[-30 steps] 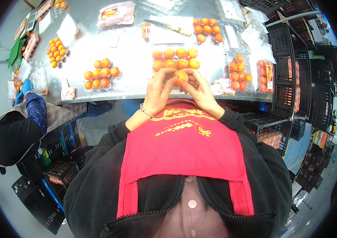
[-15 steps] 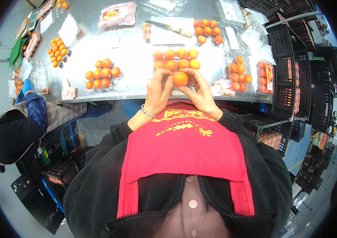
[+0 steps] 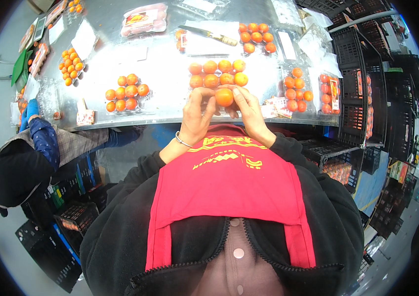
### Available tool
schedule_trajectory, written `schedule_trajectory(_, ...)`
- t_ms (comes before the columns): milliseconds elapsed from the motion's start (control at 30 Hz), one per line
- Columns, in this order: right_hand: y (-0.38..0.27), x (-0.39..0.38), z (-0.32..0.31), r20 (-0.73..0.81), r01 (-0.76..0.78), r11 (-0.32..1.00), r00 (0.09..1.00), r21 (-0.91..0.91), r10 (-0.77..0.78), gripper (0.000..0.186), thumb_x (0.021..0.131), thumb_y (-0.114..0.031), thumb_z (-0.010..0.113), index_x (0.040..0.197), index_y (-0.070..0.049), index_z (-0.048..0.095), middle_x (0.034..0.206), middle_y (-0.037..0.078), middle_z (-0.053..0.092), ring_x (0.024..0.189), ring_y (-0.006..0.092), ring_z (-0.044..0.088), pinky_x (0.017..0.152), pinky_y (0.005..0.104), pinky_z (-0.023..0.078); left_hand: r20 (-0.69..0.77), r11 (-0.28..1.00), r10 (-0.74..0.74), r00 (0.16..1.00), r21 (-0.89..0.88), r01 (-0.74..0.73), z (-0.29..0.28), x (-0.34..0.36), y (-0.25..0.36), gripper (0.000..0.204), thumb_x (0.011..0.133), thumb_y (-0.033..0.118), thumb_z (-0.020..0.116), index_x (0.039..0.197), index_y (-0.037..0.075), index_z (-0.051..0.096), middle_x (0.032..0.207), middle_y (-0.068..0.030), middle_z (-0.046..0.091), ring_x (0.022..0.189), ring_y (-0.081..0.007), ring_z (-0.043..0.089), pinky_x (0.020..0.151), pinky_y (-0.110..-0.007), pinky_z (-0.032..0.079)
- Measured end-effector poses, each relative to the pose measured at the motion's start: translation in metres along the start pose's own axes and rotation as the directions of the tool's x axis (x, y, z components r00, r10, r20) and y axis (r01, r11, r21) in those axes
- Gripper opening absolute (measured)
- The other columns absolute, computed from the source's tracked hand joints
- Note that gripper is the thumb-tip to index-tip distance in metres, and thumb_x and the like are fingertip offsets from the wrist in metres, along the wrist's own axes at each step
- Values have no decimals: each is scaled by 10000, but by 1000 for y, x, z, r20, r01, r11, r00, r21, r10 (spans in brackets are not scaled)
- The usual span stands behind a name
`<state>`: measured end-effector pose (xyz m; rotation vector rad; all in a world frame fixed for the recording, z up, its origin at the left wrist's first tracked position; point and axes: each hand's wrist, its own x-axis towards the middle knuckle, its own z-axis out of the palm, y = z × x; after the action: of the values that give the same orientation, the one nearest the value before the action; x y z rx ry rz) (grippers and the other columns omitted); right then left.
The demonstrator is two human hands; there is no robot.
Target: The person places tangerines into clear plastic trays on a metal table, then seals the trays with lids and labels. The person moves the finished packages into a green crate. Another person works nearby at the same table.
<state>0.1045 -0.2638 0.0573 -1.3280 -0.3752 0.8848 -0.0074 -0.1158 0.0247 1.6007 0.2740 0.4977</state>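
Just above the table's near edge, a round orange fruit [image 3: 224,97] is held between my two hands. My left hand [image 3: 198,109] has its thumb and fingers curled against the left side of it. From the right, my right hand [image 3: 250,109] closes on it, with the thumb pressed near its upper right. Right behind my fingertips lies a clear tray of orange fruit [image 3: 210,66], set in rows. My hands partly cover that tray's near edge.
Other fruit trays stand on the metal table [image 3: 170,109], left [image 3: 131,91] and right [image 3: 297,84]. A knife [image 3: 209,34] lies on white paper at the back. Black crates [image 3: 348,89] are stacked at right. A co-worker [image 3: 19,167] is at left.
My right thumb and fingers have drawn in over the fruit's right side, where they were spread before. The fruit stays at nearly the same place.
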Motion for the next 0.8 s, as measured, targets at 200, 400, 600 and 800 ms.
schedule_trajectory(200, 6, -1, 11, -10, 105, 994, 994, -14, -105, 365, 1025, -163, 693, 1339, -20, 574, 1081, 20, 696, 917, 97, 649, 762, 270, 519, -10, 983, 153, 988, 104, -151, -1, 4, -3, 162, 1072, 58, 571, 1218, 2, 530, 1061, -95, 668, 861, -145, 705, 747, -282, 601)
schedule_trajectory(400, 1, -1, 9, -52, 177, 876, 973, -449, -223, 396, 900, -49, 789, 1245, -22, 597, 1066, 42, 678, 940, 107, 643, 761, 270, 516, -35, 973, 142, 989, 191, -133, -7, 9, 15, 264, 964, 37, 694, 1207, 6, 595, 1158, -154, 641, 998, -303, 704, 837, -368, 570)
schedule_trajectory(600, 3, 2, 13, 97, 354, 631, 909, -690, -405, 465, 827, 7, 772, 1263, -17, 612, 995, 92, 660, 822, 196, 655, 704, 321, 525, 55, 892, 255, 965, 372, -257, -15, 6, 18, 408, 876, 111, 811, 1225, 7, 626, 1194, -168, 633, 1040, -323, 683, 869, -387, 560)
schedule_trajectory(800, 6, -5, -8, 84, 320, 673, 930, -667, -358, 507, 850, 10, 760, 1335, -47, 626, 902, 71, 607, 768, 160, 592, 714, 308, 506, -353, 894, 144, 924, 448, 32, -82, -22, -28, 387, 928, 67, 759, 1279, -13, 617, 1230, -129, 636, 1126, -238, 648, 994, -362, 526)
